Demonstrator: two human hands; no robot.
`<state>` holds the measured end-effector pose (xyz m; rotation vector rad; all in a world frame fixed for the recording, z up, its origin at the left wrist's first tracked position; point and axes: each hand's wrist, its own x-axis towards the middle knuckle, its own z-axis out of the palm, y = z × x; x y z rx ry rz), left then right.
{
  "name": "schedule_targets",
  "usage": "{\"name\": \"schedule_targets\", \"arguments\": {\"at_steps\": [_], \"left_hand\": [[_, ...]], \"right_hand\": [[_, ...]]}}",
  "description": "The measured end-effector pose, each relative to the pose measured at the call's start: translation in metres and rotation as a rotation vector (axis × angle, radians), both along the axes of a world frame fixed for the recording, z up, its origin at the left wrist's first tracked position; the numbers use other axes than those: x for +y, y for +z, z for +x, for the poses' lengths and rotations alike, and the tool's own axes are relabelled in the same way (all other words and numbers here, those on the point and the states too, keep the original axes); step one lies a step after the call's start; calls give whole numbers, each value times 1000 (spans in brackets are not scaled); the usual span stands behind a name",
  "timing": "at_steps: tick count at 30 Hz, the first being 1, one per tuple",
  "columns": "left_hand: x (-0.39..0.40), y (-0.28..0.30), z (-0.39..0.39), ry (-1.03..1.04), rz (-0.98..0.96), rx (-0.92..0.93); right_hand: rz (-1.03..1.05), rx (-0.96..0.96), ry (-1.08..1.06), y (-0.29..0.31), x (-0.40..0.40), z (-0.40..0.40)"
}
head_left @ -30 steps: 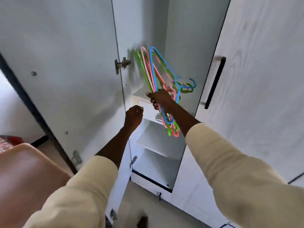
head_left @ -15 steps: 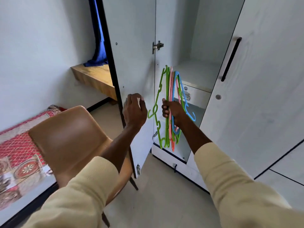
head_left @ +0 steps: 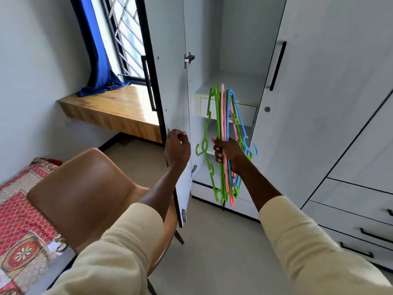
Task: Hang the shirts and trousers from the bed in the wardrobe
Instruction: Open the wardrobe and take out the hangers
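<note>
Head view:
Right hand (head_left: pixel 228 155): fingers wrapped round a bunch of hangers (head_left: pixel 223 145), held upright before the open wardrobe (head_left: pixel 229 81).
Left hand (head_left: pixel 177 145): fingers curled on the door (head_left: pixel 170 71) edge.
Chair (head_left: pixel 89 192): beside the bed (head_left: pixel 19 220), lower left.

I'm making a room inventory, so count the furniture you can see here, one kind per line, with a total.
Wardrobe: 1
Brown chair: 1
Bed: 1
Wooden window shelf: 1
Total: 4
</note>
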<state>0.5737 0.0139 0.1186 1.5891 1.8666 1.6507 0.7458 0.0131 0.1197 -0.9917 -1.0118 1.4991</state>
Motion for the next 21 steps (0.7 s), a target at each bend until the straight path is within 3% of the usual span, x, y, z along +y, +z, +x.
{"name": "schedule_targets", "arguments": {"at_steps": [8, 12, 17, 19, 21], "left_hand": [[-3, -7, 33, -240, -160, -64], [-1, 0, 48, -447, -274, -359], [4, 22, 66, -767, -613, -773], [9, 30, 70, -826, -709, -728], [17, 30, 73, -746, -731, -645]], "right_hand": [[-16, -141, -158, 1, -28, 31], [-40, -160, -183, 9, -33, 38], [-54, -422, -171, 11, -29, 37], [-44, -549, -110, 9, -30, 30], [-28, -630, -60, 5, -32, 25]]}}
